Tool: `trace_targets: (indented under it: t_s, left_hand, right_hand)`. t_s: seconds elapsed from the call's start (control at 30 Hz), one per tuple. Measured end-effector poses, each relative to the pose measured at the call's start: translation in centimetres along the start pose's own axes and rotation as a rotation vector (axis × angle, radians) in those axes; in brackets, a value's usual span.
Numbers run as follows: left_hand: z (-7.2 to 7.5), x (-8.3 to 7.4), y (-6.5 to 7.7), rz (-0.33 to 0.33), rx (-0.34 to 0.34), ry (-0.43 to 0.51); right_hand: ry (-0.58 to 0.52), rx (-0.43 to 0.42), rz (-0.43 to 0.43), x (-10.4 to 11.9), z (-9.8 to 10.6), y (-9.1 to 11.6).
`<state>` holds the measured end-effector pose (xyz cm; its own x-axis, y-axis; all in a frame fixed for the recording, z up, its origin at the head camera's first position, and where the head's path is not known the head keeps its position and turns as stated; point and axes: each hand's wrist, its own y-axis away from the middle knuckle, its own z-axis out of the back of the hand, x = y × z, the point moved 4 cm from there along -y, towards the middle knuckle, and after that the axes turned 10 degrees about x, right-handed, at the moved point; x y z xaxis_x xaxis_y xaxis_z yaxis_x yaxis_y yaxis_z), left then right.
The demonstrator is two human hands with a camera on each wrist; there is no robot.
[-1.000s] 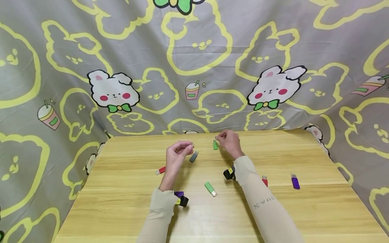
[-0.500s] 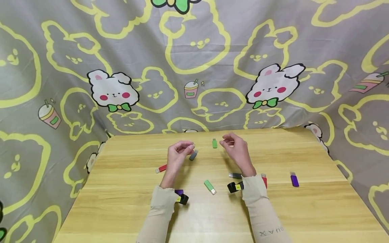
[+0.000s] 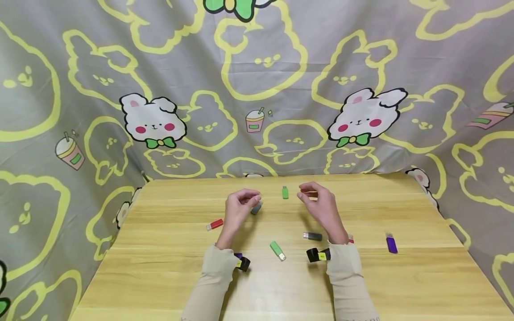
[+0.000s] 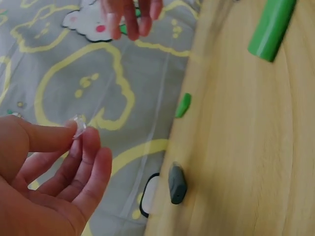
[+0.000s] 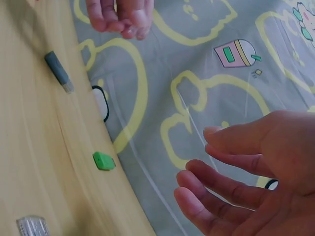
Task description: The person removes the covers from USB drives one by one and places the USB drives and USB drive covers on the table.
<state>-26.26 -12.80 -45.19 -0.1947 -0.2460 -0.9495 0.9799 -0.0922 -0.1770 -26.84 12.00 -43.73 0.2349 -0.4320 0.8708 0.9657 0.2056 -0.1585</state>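
In the left wrist view, the thumb and fingertips of my left hand pinch a small clear plastic piece, perhaps a cap. The left hand hovers over the table beside a dark grey USB stick. My right hand is raised to the right of an upright-pointing green USB stick, apart from it. Its fingers are loosely bent with a gap to the thumb, and the right wrist view shows nothing between the fingers.
On the wooden table lie a red USB stick, another green one, another dark grey one and a purple one. The forearms partly cover a second red and a second purple stick. Patterned cloth hangs behind.
My right hand has drawn back from the far green USB stick, moving right and nearer, and its fingers have parted. A dark grey stick has come into view beneath it. The left hand has barely moved.
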Motion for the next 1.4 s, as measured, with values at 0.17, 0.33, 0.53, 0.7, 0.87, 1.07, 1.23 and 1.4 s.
trace_targets:
  t_s: [0.17, 0.33, 0.53, 0.7, 0.87, 1.07, 1.23, 1.4]
  left_hand:
    - [-1.1, -0.1, -1.7, -0.016, 0.072, -0.169]
    - [-2.0, -0.1, -3.6, 0.003, 0.126, -0.31]
    - [-3.6, 0.2, -5.9, 0.025, 0.214, -0.43]
    - [-4.7, 0.7, -7.2, 0.035, 0.261, -0.548]
    - [-5.4, 1.4, -8.0, 0.044, 0.279, -0.634]
    - [-5.7, 2.2, -8.2, 0.08, 0.3, -0.66]
    - [-5.8, 2.3, -8.2, 0.09, 0.279, -0.64]
    - [-5.9, 2.6, -8.2, 0.1, 0.243, -0.635]
  right_hand:
    - [0.017, -0.012, 0.004, -0.3, 0.7, 0.1]
    - [0.021, -0.009, -0.003, -0.5, 1.2, 0.3]
    - [0.031, -0.018, -0.028, -1.1, 2.1, 0.6]
    - [0.027, -0.02, -0.039, -1.4, 2.6, 0.8]
    - [0.028, -0.024, -0.052, -1.6, 2.8, 0.9]
    - [0.027, -0.009, -0.05, -1.8, 2.8, 0.8]
    - [0.041, -0.005, -0.046, -1.9, 2.9, 0.8]
    - [0.065, 0.003, -0.051, -2.2, 2.8, 0.8]
